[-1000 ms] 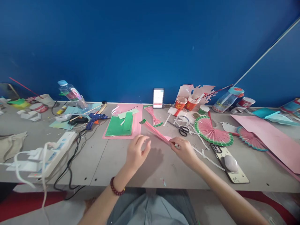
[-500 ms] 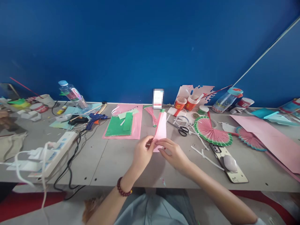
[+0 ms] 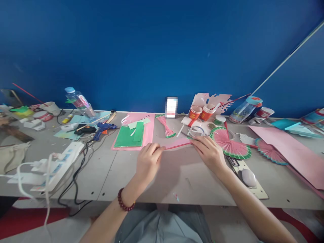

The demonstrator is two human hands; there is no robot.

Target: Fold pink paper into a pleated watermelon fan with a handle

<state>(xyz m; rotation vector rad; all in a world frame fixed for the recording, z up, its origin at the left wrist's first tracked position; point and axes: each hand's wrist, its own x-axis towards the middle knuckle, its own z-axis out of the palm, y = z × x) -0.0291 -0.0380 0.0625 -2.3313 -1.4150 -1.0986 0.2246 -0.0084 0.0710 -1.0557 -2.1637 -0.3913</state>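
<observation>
A narrow length of folded pink paper (image 3: 178, 144) stretches sideways above the table, with a darker pink-red lower edge. Its left end is pinched in the fingers of my left hand (image 3: 149, 160), whose wrist bears a beaded bracelet. My right hand (image 3: 209, 152) is closed on the other end, where a bit of green shows. Just beyond lies a pleated pink paper piece with green ends (image 3: 165, 126), pinched narrow at its middle. A scissors blade (image 3: 186, 135) pokes out behind my right hand, which hides the handles.
Left of centre, green paper (image 3: 126, 136) lies on a pink sheet (image 3: 149, 123). Farther left are a blue glue gun (image 3: 102, 128) and a power strip (image 3: 59, 168) with cables. To the right are paper cups (image 3: 195, 113), a watermelon-like paper fan (image 3: 230, 143) and a phone (image 3: 258, 192).
The pink paper has turned from pointing away from me to lying crosswise. My right hand has moved right and away to its far end; my left hand has shifted slightly.
</observation>
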